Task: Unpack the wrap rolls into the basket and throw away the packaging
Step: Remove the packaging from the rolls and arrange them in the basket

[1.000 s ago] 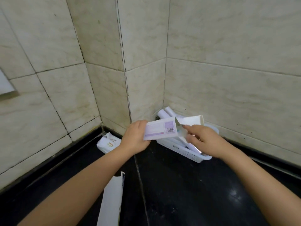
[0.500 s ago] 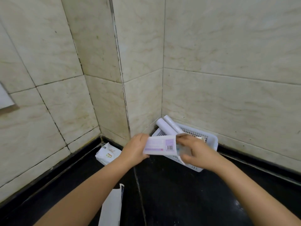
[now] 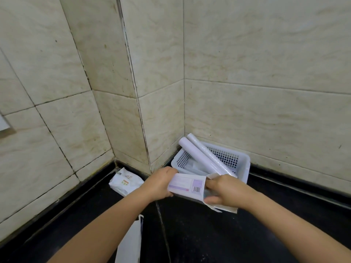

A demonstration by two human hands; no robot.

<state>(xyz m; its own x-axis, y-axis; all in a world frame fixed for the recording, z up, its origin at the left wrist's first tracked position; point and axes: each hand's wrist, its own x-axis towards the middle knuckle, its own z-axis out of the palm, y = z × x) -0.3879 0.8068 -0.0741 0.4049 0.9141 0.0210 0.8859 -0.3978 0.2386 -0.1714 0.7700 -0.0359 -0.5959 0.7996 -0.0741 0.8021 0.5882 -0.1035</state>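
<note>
We see both forearms reaching forward over the black counter (image 3: 209, 234) toward its back corner, where the tiled walls (image 3: 256, 73) meet. The left hand (image 3: 161, 185) comes in from the lower left, its fingers curled round the left end of a white and lilac carton (image 3: 187, 186), thumb side toward us. The right hand (image 3: 224, 190) comes in from the lower right and works at the carton's open right end: its fingers are curled there, with the thumb below, and they appear to go into or round the opening, though we cannot tell exactly what they pinch. The carton lies roughly level between the two hands, barcode face up, just in front of the basket. Its opened flaps (image 3: 226, 208) hang below the right hand.

The white perforated basket (image 3: 241, 164) sits in the back corner of the counter, close against the right wall. Two pale lilac wrap rolls (image 3: 201, 154) lie in it side by side, slanted, their upper ends sticking out over the basket's back left rim toward the corner and their lower ends down near its front right. Some white material lies on the basket floor under them; we cannot make out what it is.

At the counter's back edge to the left, a small white packet (image 3: 125, 183) with printed marks lies against the wall base. Near the front edge, between the forearms, lies a flat white bag-like piece (image 3: 131, 242).
</note>
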